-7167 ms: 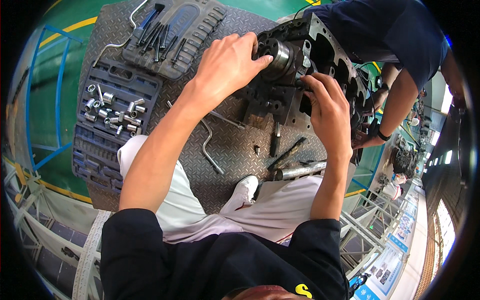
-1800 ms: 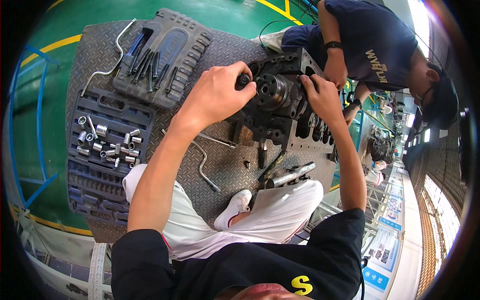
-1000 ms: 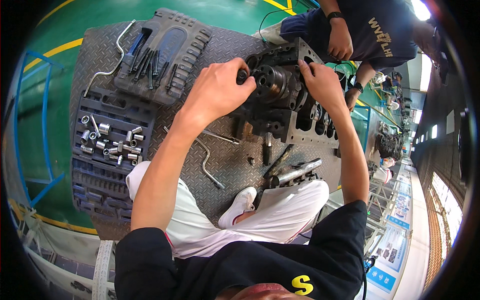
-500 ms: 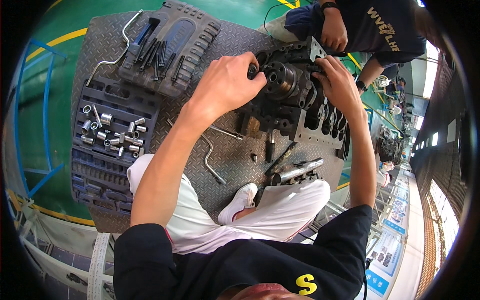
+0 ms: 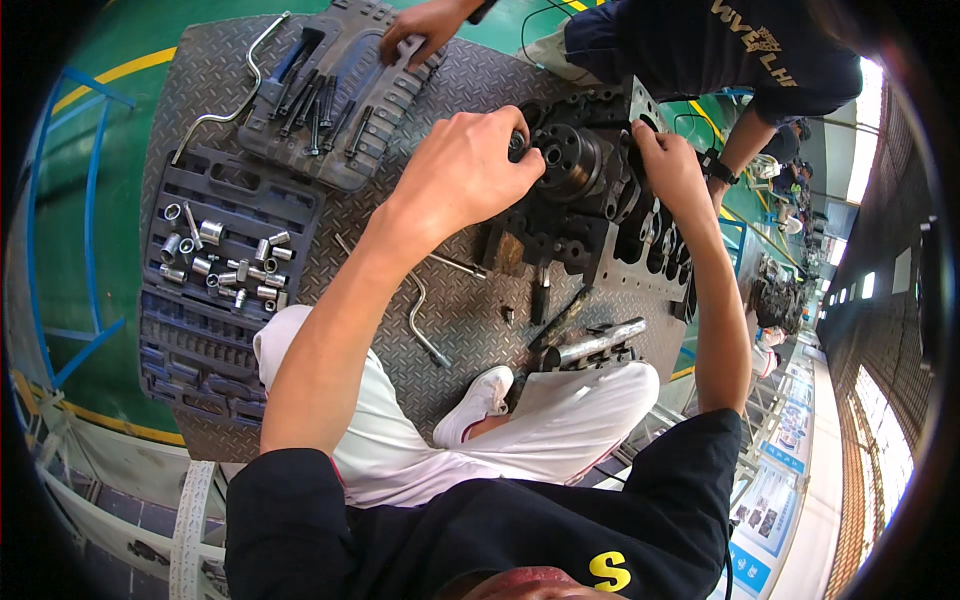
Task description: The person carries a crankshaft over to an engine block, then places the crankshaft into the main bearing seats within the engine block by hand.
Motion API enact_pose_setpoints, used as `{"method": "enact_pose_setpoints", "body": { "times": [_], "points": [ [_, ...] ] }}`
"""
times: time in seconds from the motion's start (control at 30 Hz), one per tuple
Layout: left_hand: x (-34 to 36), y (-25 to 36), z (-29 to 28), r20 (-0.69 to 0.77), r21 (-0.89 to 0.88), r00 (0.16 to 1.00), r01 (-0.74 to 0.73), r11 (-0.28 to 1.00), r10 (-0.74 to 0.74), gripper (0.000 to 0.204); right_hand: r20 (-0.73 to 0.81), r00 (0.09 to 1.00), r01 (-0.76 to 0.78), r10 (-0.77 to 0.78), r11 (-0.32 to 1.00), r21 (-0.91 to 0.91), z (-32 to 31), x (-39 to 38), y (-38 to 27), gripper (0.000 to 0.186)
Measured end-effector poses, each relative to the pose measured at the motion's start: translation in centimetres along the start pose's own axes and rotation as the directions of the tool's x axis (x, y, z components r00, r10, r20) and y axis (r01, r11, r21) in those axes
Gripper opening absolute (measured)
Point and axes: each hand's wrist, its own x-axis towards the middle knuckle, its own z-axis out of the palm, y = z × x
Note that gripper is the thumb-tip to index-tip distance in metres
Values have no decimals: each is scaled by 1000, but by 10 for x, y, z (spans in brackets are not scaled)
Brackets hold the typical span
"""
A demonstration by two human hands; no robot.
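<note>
A dark metal engine block (image 5: 610,250) lies on the bench in front of me, its crankshaft (image 5: 566,162) showing a round, holed end towards my left. My left hand (image 5: 475,165) is closed round a dark, round part (image 5: 517,143) beside that end. Over the block's far right side bends my right hand (image 5: 668,165), fingers curled down against the dark parts by the crankshaft. What those fingertips hold, if anything, is hidden.
An opened socket case (image 5: 230,185) with several loose sockets sits at left. Long bolts (image 5: 318,105) lie on a grey plastic case (image 5: 375,85), where a co-worker's hand (image 5: 425,35) rests. Bent bars (image 5: 415,310) and a metal shaft assembly (image 5: 595,345) lie nearer me.
The co-worker's hand has moved left from beside the block to the grey case. My right hand has shifted slightly, its fingers curling further down; my left hand keeps its hold, moved slightly right.
</note>
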Motion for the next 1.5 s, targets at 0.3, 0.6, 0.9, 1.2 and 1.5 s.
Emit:
{"method": "enact_pose_setpoints", "body": {
  "times": [0.3,0.6,0.9,1.2,1.5],
  "points": [
    [0,1,-4,-1,-6,1000,-4,1000,4,35,-52,698,625,-714,643,-442,-6,1,0,34],
    [1,-6,-6,-18,0,1000,-21,1000,21,34,-133,813,439,-566,747,-499,14,3,8,32],
    [2,-14,-5,-93,28,995,-39,999,41,35,38,999,-19,32,949,-315,-6,-6,-16,63],
    [3,-14,-2,-57,-9,998,-5,1000,4,37,-43,906,347,-421,797,-494,9,-9,1,39],
    [4,-13,-1,-49,-22,998,32,999,-33,38,-45,810,468,-584,691,-551,4,-6,-4,37]
  ]
}}
